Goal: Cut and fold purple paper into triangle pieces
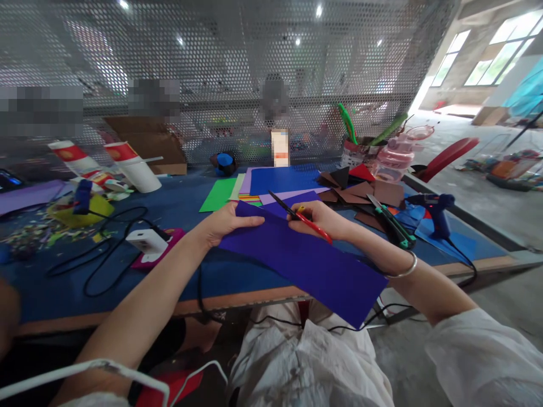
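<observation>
My left hand pinches the upper left corner of a long purple sheet, its thumb lying on top. The sheet slants down to the right over the table's front edge, above my lap. My right hand is closed around a pair of scissors with red handles and dark blades pointing up and left. The blades lie over the sheet's far edge, where another purple piece shows behind. Whether the blades are cutting cannot be made out. Beyond both hands lie blue, green and lilac sheets.
A green box cutter and a blue glue gun lie at right, near brown pieces. A white plug adapter with black cables sits at left, beside scraps and a yellow container. A perforated metal screen stands behind.
</observation>
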Demonstrator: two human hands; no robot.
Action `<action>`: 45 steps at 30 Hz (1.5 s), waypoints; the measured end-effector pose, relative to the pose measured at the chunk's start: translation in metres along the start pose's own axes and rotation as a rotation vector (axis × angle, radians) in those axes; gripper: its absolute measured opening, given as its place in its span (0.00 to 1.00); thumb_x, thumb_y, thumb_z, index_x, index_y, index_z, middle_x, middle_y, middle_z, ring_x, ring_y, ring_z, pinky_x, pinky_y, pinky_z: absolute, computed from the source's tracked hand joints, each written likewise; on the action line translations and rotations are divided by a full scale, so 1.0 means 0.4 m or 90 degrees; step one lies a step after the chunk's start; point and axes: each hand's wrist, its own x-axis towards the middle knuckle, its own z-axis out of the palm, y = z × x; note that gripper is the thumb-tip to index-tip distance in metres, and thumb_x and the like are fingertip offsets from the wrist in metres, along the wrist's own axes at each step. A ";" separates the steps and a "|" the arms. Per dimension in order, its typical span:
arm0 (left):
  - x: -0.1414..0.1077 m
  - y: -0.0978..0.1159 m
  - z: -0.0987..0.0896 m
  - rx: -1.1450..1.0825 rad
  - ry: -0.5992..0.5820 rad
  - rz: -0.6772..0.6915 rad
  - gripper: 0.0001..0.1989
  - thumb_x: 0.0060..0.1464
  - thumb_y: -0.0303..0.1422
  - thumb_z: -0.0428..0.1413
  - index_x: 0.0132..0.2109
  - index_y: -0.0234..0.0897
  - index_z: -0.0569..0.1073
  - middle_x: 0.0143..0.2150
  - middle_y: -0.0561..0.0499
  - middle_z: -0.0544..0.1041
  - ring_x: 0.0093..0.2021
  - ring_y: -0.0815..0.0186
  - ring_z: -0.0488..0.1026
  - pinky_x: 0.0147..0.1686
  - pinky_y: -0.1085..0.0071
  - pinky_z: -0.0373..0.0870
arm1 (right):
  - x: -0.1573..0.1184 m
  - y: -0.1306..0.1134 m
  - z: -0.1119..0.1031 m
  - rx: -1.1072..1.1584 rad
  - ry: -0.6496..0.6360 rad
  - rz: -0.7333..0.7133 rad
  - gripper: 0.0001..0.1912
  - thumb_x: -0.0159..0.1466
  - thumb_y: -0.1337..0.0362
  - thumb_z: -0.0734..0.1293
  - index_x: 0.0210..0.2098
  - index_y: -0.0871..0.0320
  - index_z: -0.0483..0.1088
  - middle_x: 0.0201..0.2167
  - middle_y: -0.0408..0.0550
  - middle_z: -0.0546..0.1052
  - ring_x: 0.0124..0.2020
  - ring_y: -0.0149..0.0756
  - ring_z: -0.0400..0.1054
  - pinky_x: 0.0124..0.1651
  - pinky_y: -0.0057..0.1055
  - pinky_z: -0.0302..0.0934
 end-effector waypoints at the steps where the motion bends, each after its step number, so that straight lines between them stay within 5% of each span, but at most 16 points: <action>1: 0.000 0.000 0.002 0.011 -0.002 0.002 0.28 0.30 0.36 0.79 0.43 0.37 0.85 0.39 0.46 0.87 0.32 0.60 0.84 0.34 0.68 0.83 | -0.003 -0.004 0.003 -0.042 0.018 -0.005 0.18 0.64 0.49 0.71 0.37 0.59 0.73 0.26 0.39 0.71 0.28 0.30 0.61 0.34 0.28 0.55; 6: -0.009 0.009 -0.001 0.066 -0.009 0.034 0.27 0.32 0.39 0.79 0.43 0.38 0.86 0.42 0.48 0.88 0.34 0.61 0.84 0.38 0.70 0.82 | -0.024 -0.032 -0.004 -0.285 0.048 -0.050 0.28 0.61 0.40 0.75 0.42 0.59 0.74 0.30 0.44 0.75 0.30 0.34 0.65 0.36 0.30 0.55; 10: -0.017 0.014 -0.002 0.057 0.002 0.042 0.27 0.31 0.41 0.79 0.43 0.39 0.86 0.40 0.49 0.88 0.32 0.60 0.83 0.36 0.69 0.83 | -0.045 -0.044 -0.011 -0.458 0.025 -0.037 0.35 0.62 0.32 0.70 0.46 0.59 0.71 0.39 0.52 0.76 0.38 0.42 0.70 0.41 0.34 0.58; 18: -0.029 0.018 0.001 0.073 -0.011 0.097 0.23 0.35 0.41 0.78 0.40 0.39 0.86 0.39 0.48 0.88 0.32 0.60 0.83 0.35 0.69 0.83 | -0.062 -0.067 -0.003 -0.647 -0.004 0.002 0.39 0.66 0.29 0.61 0.49 0.61 0.71 0.42 0.56 0.76 0.42 0.47 0.73 0.37 0.34 0.53; 27: -0.031 0.014 0.000 0.076 -0.002 0.107 0.24 0.36 0.42 0.77 0.42 0.38 0.86 0.37 0.47 0.87 0.35 0.54 0.85 0.37 0.64 0.84 | -0.061 -0.097 -0.006 -0.705 -0.021 0.014 0.37 0.69 0.30 0.58 0.49 0.60 0.71 0.40 0.55 0.77 0.39 0.45 0.73 0.33 0.34 0.42; 45: -0.028 0.007 0.000 0.064 -0.007 0.089 0.25 0.33 0.43 0.79 0.41 0.38 0.86 0.39 0.47 0.88 0.35 0.57 0.85 0.38 0.67 0.84 | -0.069 -0.102 -0.006 -0.700 -0.020 0.019 0.39 0.71 0.31 0.55 0.48 0.62 0.73 0.37 0.57 0.78 0.35 0.42 0.71 0.32 0.34 0.38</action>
